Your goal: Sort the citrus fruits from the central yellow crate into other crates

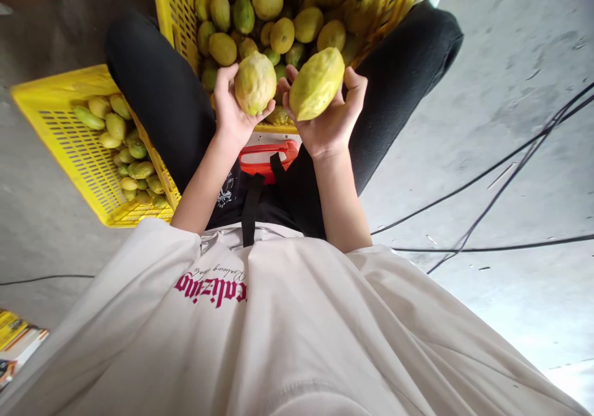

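My left hand (233, 111) holds a round, blotchy yellow-green fruit (255, 84), with the fingers curved around its sides. In my right hand (328, 125) rests a longer, bumpy yellow fruit (317, 84), lying across the palm and fingers. The two fruits are side by side with a small gap between them. Both hands are over the near edge of a large yellow crate (172, 17), which holds several yellow and green fruits (282, 35) between my knees.
A second yellow crate (69, 150) with several fruits (116, 126) stands left of my left leg. A red plastic handle (290, 150) shows between my thighs. Black cables (492, 249) cross the concrete floor (520, 51) on the right. A printed box (21, 342) is at the lower left.
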Demonstrator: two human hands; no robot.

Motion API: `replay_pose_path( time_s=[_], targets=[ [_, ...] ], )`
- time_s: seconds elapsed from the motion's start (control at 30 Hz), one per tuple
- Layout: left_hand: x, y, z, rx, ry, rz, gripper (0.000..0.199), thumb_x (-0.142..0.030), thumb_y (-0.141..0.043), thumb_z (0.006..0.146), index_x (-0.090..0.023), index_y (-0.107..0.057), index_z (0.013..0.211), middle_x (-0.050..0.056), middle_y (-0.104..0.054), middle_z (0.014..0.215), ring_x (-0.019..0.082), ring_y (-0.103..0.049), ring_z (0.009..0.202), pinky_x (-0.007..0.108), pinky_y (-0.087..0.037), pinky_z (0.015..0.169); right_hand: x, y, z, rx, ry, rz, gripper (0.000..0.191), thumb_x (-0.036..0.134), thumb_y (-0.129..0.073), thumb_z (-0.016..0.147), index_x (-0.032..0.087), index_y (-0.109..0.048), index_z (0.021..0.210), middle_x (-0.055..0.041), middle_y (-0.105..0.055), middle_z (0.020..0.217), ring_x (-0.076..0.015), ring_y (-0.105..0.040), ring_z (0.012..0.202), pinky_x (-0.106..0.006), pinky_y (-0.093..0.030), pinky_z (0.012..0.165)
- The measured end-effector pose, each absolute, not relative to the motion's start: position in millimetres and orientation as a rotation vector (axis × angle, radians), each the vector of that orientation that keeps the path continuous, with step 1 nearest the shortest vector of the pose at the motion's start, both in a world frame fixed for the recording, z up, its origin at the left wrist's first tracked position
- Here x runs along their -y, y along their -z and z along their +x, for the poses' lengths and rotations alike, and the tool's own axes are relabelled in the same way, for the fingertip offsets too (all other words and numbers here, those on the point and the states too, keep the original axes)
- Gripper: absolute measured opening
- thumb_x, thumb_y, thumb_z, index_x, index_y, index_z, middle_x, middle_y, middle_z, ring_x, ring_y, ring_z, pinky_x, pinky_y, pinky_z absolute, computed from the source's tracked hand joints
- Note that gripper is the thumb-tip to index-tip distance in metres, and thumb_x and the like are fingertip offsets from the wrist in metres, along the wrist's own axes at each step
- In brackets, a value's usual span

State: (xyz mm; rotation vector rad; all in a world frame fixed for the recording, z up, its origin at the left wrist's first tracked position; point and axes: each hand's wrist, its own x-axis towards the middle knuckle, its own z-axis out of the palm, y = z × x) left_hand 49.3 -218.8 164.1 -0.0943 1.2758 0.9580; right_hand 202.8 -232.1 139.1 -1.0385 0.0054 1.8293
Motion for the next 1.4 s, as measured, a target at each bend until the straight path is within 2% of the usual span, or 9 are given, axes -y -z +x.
replay_pose_path(
  time_s=[0.17,0.4,0.6,0.8,0.97,1.1,1.17,1.27,1.4],
  targets=[
    [217,-169,49,-1.245,-1.057,-0.132,0.035,-0.044,-0.036,0.103,-0.024,-0.063,0.114,0.006,-0.074,0.111,0.031,-0.067,0.130,0.041,-0.066,0.091,232,-143,202,0.007,-1.748,-1.004,0.039,0.059,-0.065,0.064,0.037,-0.056,0.095,0.0027,-0.076,0.102,-0.0292,-0.061,0.125,-0.049,-0.060,0.081],
    [217,-176,53,-1.241,-1.002,-0.003,0.034,-0.047,-0.040,0.103,-0.022,-0.062,0.109,0.004,-0.073,0.101,0.030,-0.068,0.129,0.038,-0.067,0.090,232,-151,199,-0.044,-1.728,-1.121,0.042,0.063,-0.081,0.058,0.037,-0.059,0.083,0.0061,-0.069,0.080,-0.0241,-0.067,0.088,-0.041,-0.061,0.071],
    [219,-170,52,-1.179,-1.010,-0.052,0.026,-0.048,-0.050,0.096,-0.027,-0.064,0.101,0.004,-0.075,0.097,0.030,-0.070,0.125,0.035,-0.066,0.092,234,-153,199,-0.006,-1.811,-1.078,0.040,0.060,-0.075,0.062,0.037,-0.057,0.088,0.0026,-0.073,0.093,-0.0277,-0.066,0.104,-0.043,-0.060,0.070],
    [219,-172,47,-1.065,-0.990,-0.070,0.030,-0.046,-0.039,0.097,-0.034,-0.064,0.108,0.003,-0.077,0.088,0.025,-0.073,0.116,0.033,-0.065,0.092,237,-146,199,-0.012,-1.802,-0.966,0.035,0.049,-0.064,0.060,0.036,-0.054,0.090,-0.0001,-0.075,0.099,-0.0322,-0.065,0.114,-0.045,-0.057,0.065],
    [218,-174,46,-0.964,-1.023,-0.118,0.043,-0.047,-0.020,0.105,-0.024,-0.056,0.096,0.003,-0.072,0.082,0.020,-0.074,0.087,0.031,-0.063,0.085,237,-146,202,-0.073,-1.755,-0.934,0.027,0.052,-0.064,0.079,0.032,-0.055,0.094,0.0011,-0.074,0.092,-0.0216,-0.067,0.104,-0.038,-0.062,0.081],
    [217,-178,49,-0.979,-1.018,-0.118,0.044,-0.044,-0.017,0.106,-0.022,-0.053,0.094,0.002,-0.071,0.083,0.018,-0.074,0.085,0.031,-0.063,0.085,236,-152,203,-0.110,-1.742,-0.996,0.020,0.050,-0.066,0.089,0.032,-0.057,0.093,0.0074,-0.070,0.086,-0.0144,-0.068,0.088,-0.028,-0.061,0.072],
    [216,-180,51,-1.004,-1.019,-0.096,0.043,-0.044,-0.018,0.107,-0.022,-0.053,0.094,0.002,-0.070,0.082,0.018,-0.074,0.084,0.031,-0.063,0.083,236,-152,202,-0.068,-1.757,-1.017,0.022,0.048,-0.072,0.084,0.033,-0.058,0.091,0.0078,-0.070,0.086,-0.0148,-0.068,0.091,-0.027,-0.060,0.069],
    [216,-180,53,-1.040,-1.011,-0.046,0.043,-0.044,-0.017,0.107,-0.024,-0.052,0.090,0.002,-0.068,0.076,0.018,-0.071,0.080,0.031,-0.063,0.081,236,-147,203,0.046,-1.850,-1.013,0.031,0.053,-0.076,0.070,0.036,-0.058,0.088,0.0058,-0.073,0.088,-0.0222,-0.066,0.103,-0.036,-0.059,0.068],
    [216,-178,50,-0.992,-1.004,-0.029,0.040,-0.042,-0.019,0.107,-0.028,-0.054,0.092,0.000,-0.070,0.076,0.022,-0.072,0.098,0.039,-0.059,0.104,234,-134,206,0.098,-1.892,-0.884,0.045,0.054,-0.073,0.053,0.043,-0.057,0.094,0.0058,-0.075,0.095,-0.0308,-0.059,0.116,-0.044,-0.053,0.066]
  ],
)
